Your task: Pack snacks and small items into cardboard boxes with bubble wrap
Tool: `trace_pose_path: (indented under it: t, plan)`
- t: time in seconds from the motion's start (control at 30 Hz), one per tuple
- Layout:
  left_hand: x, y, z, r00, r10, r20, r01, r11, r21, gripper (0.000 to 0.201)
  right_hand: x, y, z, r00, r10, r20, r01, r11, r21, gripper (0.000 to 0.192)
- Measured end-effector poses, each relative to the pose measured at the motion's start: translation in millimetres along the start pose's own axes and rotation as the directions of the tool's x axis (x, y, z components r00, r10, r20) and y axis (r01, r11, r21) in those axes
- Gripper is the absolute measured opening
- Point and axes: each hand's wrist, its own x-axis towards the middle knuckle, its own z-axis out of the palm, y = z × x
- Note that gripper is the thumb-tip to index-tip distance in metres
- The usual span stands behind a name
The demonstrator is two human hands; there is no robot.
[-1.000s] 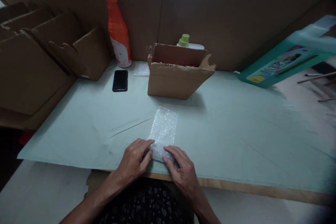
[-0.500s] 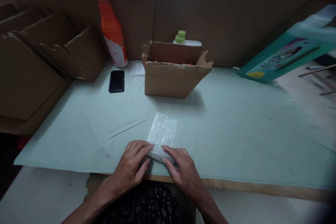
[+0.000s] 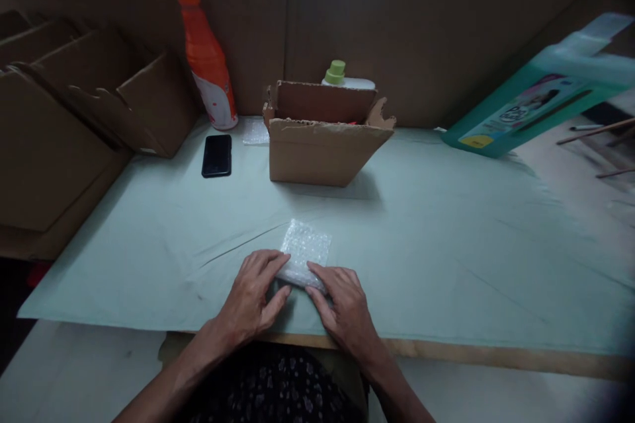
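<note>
A small sheet of bubble wrap (image 3: 306, 244) lies on the cloth-covered table near its front edge, its near end rolled or folded over. My left hand (image 3: 253, 291) grips the left end of that roll, fingertips on top and thumb on the near side. At the right end, my right hand (image 3: 342, 301) holds it the same way, index finger on top and thumb in front. Whether anything lies inside the roll is hidden. Behind the wrap stands an open cardboard box (image 3: 310, 152) with torn flaps; something red just shows inside it.
A black phone (image 3: 217, 156) lies left of the box, near an orange bottle (image 3: 208, 59). Another bubble wrap piece (image 3: 255, 131) lies beside the box. A green-capped bottle (image 3: 336, 71) stands behind it. Cardboard boxes (image 3: 143, 106) fill the left; a teal jug (image 3: 536, 92) stands right.
Both hands have moved slightly away from me along the bubble wrap. The rolled part has advanced and the flat part is shorter. The camera view has shifted a little.
</note>
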Motion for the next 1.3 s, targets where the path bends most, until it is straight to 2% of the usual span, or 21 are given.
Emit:
trace_pose_path:
  t: [0.1, 0.27, 0.37, 0.43, 0.5, 0.57, 0.63, 0.73, 0.8, 0.87, 0.93, 1.0, 1.1, 1.17, 1.2, 1.3]
  plan:
    - [-5.9, 5.0, -4.1, 0.998, -0.016, 0.060, 0.019, 0.999, -0.046, 0.042, -3.3, -0.2, -4.7, 0.998, 0.035, 0.043, -0.037, 0.998, 0.053, 0.031]
    - [21.0, -5.3, 7.8, 0.997, -0.071, 0.008, 0.069, 0.991, 0.117, 0.031, -6.8, -2.4, -8.0, 0.995, -0.016, -0.095, -0.001, 0.984, -0.176, 0.036]
    - [37.3, -10.8, 12.9, 0.988, -0.147, -0.051, 0.154, 0.975, 0.163, 0.032, 2.0, -0.5, -4.7, 0.998, -0.064, -0.020, 0.056, 0.963, -0.264, 0.036]
    - [36.0, -9.9, 13.2, 0.965, -0.229, -0.126, 0.235, 0.971, 0.041, 0.037, 11.1, 4.4, -2.2, 0.998, -0.065, 0.017, 0.068, 0.959, -0.277, 0.030]
    - [24.6, -6.2, 13.2, 0.910, -0.376, -0.177, 0.341, 0.919, -0.198, 0.045, 19.4, 10.1, -0.9, 0.999, -0.050, -0.006, 0.047, 0.972, -0.232, 0.025]
    - [8.7, -0.9, 14.8, 0.836, -0.534, -0.122, 0.433, 0.781, -0.451, 0.053, 24.4, 12.8, -1.0, 0.999, -0.023, -0.046, 0.017, 0.992, -0.126, 0.023]
    - [-4.3, 5.3, 18.4, 0.795, -0.607, -0.001, 0.472, 0.619, -0.628, 0.063, 25.5, 9.7, -1.2, 0.999, 0.001, -0.053, -0.001, 1.000, 0.000, 0.022]
    - [-9.2, 15.0, 23.2, 0.815, -0.568, 0.112, 0.434, 0.471, -0.768, 0.077, 22.0, -2.7, -0.2, 0.998, 0.055, -0.015, -0.052, 0.987, 0.154, 0.022]
    - [-5.6, 20.7, 23.7, 0.837, -0.532, 0.130, 0.396, 0.426, -0.813, 0.074, 18.0, -10.9, 1.1, 0.996, 0.091, -0.005, -0.088, 0.971, 0.223, 0.022]
    - [-2.1, 24.8, 22.2, 0.848, -0.510, 0.143, 0.385, 0.408, -0.828, 0.063, 14.3, -15.2, 1.3, 0.996, 0.094, 0.002, -0.091, 0.958, 0.271, 0.022]
    - [-1.0, 26.5, 19.7, 0.847, -0.512, 0.143, 0.395, 0.427, -0.814, 0.054, 11.9, -14.7, -1.7, 0.997, 0.076, 0.010, -0.075, 0.952, 0.296, 0.019]
    - [-1.9, 26.6, 16.8, 0.854, -0.504, 0.126, 0.408, 0.500, -0.764, 0.052, 11.9, -10.5, -9.4, 0.996, 0.086, 0.038, -0.093, 0.941, 0.326, 0.022]
    - [-4.2, 25.9, 14.5, 0.903, -0.405, 0.145, 0.407, 0.697, -0.590, 0.064, 17.8, -3.2, -27.7, 0.980, 0.137, 0.142, -0.185, 0.885, 0.427, 0.049]
    - [-5.2, 24.9, 16.9, 0.938, -0.299, 0.174, 0.346, 0.816, -0.463, 0.078, 25.5, -0.9, -40.1, 0.964, 0.137, 0.228, -0.234, 0.844, 0.482, 0.062]
    - [-5.3, 23.8, 18.9, 0.954, -0.241, 0.177, 0.295, 0.858, -0.421, 0.084, 30.1, -0.6, -45.3, 0.957, 0.118, 0.265, -0.240, 0.835, 0.495, 0.057]
    - [1.1, 17.3, 19.5, 0.983, -0.049, 0.174, 0.111, 0.923, -0.367, 0.096, 43.6, 0.9, -56.8, 0.933, 0.049, 0.356, -0.229, 0.845, 0.483, 0.023]
